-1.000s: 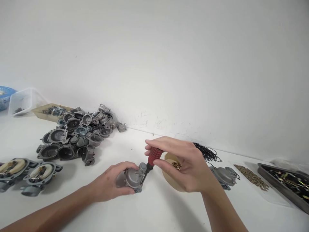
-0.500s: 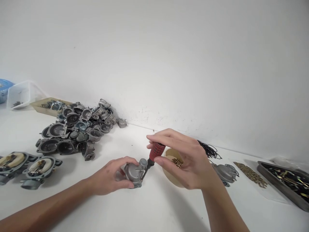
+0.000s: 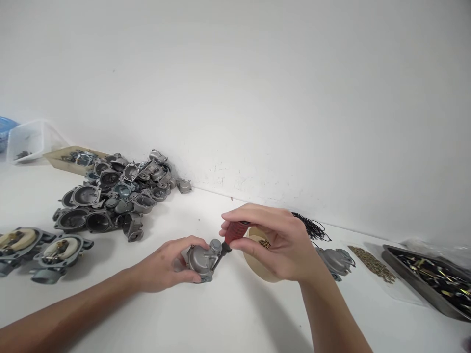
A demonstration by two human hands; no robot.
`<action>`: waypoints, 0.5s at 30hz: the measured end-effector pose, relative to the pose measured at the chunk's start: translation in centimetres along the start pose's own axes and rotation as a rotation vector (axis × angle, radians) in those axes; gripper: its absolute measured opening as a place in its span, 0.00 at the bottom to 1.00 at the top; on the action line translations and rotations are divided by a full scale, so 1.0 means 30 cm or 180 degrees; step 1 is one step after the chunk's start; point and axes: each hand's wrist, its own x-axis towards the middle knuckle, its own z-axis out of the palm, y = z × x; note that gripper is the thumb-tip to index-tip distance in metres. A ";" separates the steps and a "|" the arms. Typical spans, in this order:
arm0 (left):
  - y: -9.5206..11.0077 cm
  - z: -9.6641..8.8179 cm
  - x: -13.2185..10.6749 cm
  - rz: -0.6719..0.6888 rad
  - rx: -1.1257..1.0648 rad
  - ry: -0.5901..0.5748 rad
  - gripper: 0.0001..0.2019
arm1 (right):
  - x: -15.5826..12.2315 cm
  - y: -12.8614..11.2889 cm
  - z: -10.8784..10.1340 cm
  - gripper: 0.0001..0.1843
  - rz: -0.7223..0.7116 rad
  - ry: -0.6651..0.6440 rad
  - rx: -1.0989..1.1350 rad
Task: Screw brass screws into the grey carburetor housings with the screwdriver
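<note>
The left hand (image 3: 167, 264) and right hand (image 3: 274, 245) are bare and slim-fingered; left forearm (image 3: 84, 309) and right forearm (image 3: 327, 311) bare too.

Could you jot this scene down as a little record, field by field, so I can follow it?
Left hand: holds a carburetor, rounded bowl upward
Right hand: holds a red-handled screwdriver, its tip at the carburetor's edge
Partly behind right hand: tub with brass-coloured screws
Table's left side: heap of grey float bowls; two open carburetors with pale floats
Far right: small brass-coloured pieces; tray of mixed parts
</note>
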 end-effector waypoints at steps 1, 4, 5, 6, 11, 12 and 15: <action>0.000 0.000 0.000 0.0012 -0.0001 0.0000 0.25 | -0.001 0.004 0.001 0.20 0.0003 0.0081 -0.0114; 0.003 -0.001 0.002 0.0035 -0.0023 -0.0017 0.25 | -0.006 0.014 0.008 0.25 0.0065 0.0229 -0.0515; 0.004 -0.001 0.003 0.0040 -0.0027 -0.0020 0.25 | -0.007 0.016 0.009 0.26 0.0063 0.0213 -0.0544; 0.004 -0.001 0.003 0.0042 -0.0015 -0.0018 0.25 | -0.009 0.016 0.010 0.27 0.0048 0.0153 -0.0484; -0.001 -0.005 0.003 0.0006 0.0033 -0.0026 0.25 | -0.007 0.007 0.000 0.26 -0.0021 -0.0033 0.0049; -0.003 -0.006 0.002 0.0016 0.0040 -0.0039 0.24 | -0.006 0.007 -0.001 0.25 -0.0010 0.0039 -0.0005; -0.007 -0.008 -0.001 0.0144 0.0243 -0.0042 0.23 | -0.002 0.009 0.005 0.26 0.0085 0.0165 -0.0222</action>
